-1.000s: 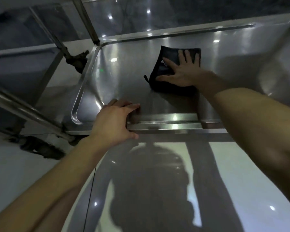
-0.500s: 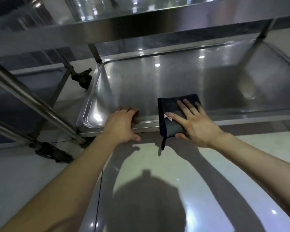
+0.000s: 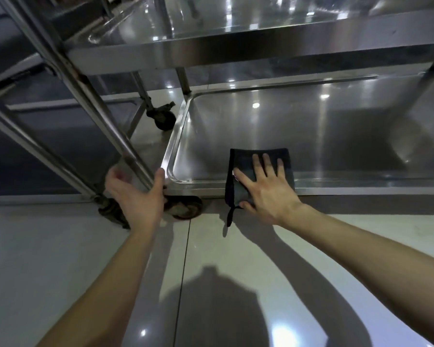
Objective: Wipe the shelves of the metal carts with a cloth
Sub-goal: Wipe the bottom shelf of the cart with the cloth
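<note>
A dark folded cloth lies over the near rim of the bottom shelf of a steel cart, its loop hanging off the edge. My right hand presses flat on the cloth with fingers spread. My left hand is at the shelf's near-left corner, fingers apart around the upright post; whether it touches the post is blurred. A higher shelf of the cart spans the top of the view.
Caster wheels sit under the near-left corner and farther back. A second cart's frame and shelf stand to the left. Pale glossy floor tiles lie in front, carrying my shadow.
My right hand pulled the cloth from the back of the shelf to its near rim. My left hand let go of the front rim and shifted left to the corner post. The view rose.
</note>
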`<action>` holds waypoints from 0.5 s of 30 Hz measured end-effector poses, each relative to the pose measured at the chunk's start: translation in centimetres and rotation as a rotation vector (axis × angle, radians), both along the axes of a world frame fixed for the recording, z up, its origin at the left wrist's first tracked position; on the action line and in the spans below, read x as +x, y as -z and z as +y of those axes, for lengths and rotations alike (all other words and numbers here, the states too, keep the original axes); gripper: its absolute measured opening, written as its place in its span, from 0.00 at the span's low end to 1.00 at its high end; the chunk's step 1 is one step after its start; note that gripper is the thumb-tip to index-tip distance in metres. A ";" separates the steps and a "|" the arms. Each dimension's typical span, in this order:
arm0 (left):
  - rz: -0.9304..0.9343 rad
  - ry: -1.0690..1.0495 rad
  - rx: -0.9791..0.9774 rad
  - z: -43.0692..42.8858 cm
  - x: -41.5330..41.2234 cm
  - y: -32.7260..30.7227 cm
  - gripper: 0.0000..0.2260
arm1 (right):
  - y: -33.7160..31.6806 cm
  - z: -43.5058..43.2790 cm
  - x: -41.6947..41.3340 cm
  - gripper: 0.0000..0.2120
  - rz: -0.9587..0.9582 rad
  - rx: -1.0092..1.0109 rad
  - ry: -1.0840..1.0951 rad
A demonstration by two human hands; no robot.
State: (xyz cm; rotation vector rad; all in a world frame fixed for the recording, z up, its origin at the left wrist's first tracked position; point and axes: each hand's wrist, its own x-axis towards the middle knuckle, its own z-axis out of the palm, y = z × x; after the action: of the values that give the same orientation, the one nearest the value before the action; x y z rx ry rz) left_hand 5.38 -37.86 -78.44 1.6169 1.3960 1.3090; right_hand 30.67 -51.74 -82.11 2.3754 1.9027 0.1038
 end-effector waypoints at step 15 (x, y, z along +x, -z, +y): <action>0.052 0.140 0.119 4.5 -0.5 1.0 0.10 | -0.3 17.6 -4.3 0.55 0.373 -0.114 -0.132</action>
State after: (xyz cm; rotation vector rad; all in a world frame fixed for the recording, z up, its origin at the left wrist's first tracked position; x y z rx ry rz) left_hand 4.93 -33.36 -79.43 1.8046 1.2303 1.2971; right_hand 26.32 -34.16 -81.86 2.3186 2.1500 -0.4570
